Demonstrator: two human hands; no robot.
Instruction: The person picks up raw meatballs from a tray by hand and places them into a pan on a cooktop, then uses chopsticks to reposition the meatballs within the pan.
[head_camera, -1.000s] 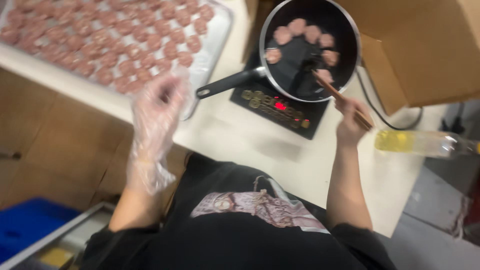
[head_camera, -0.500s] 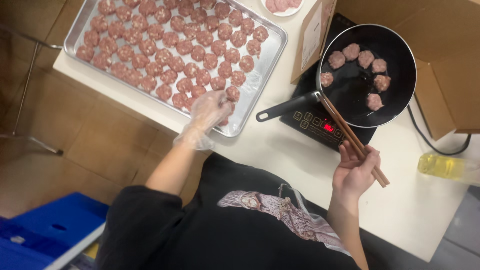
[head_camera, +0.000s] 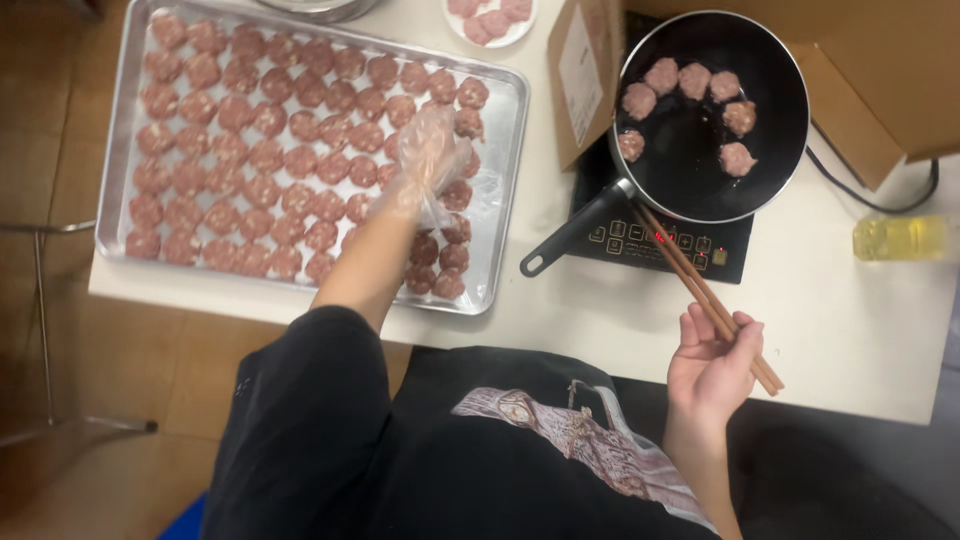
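Note:
My left hand (head_camera: 425, 160), in a loose clear plastic glove, reaches over the right part of a metal baking tray (head_camera: 505, 215) filled with several rows of raw pink meat patties (head_camera: 250, 150). Its fingers are down among the patties; whether it grips one is hidden by the glove. My right hand (head_camera: 712, 362) holds a pair of brown wooden chopsticks (head_camera: 690, 278) near the table's front edge, tips pointing toward a black frying pan (head_camera: 690, 165). Several patties (head_camera: 690, 85) lie in the pan, which sits on a black induction cooker (head_camera: 640, 245).
A small white plate of patties (head_camera: 490, 22) sits at the back. A brown cardboard box (head_camera: 885, 75) stands behind the pan, a carton (head_camera: 578, 70) left of it. A bottle of yellow oil (head_camera: 900, 238) lies at the right. A black cable (head_camera: 880, 195) runs there.
The view has swung left and nearer. My left hand has gone from the tray's front edge out over the patties. My right hand still holds the chopsticks, drawn back from the pan.

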